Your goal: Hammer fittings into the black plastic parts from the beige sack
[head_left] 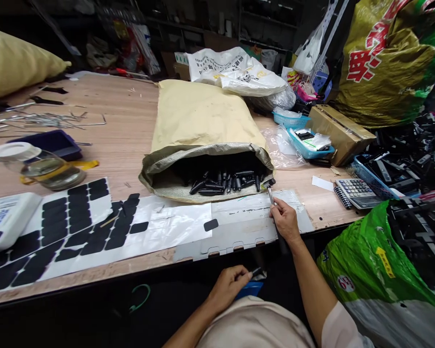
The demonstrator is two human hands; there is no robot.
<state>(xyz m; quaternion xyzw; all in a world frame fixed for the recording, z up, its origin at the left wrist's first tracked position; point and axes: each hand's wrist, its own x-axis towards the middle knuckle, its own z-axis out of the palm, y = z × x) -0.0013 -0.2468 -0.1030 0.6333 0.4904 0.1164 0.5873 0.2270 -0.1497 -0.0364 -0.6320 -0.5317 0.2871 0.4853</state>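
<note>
My right hand (285, 220) is closed around a slim tool (271, 197) with a metal shaft and a small dark head, perhaps a hammer. Its head is at the right corner of the mouth of a paper sack (206, 113). Inside the sack's mouth lie several short black cylindrical parts (235, 181). Low in front of my body, below the table edge, my left hand (230, 285) pinches a small black piece (256, 272); its exact kind does not show. Under the sack's front edge is a grey board (253, 220) beside white sheets with black stickers (121, 224).
On the left are a glass jug (54, 169), a purple tray (58, 144) and metal rods (54, 119). Blue baskets (311, 152), a cardboard box (339, 128) and a calculator (357, 191) are on the right. A green sack (366, 256) of black parts stands by my right arm.
</note>
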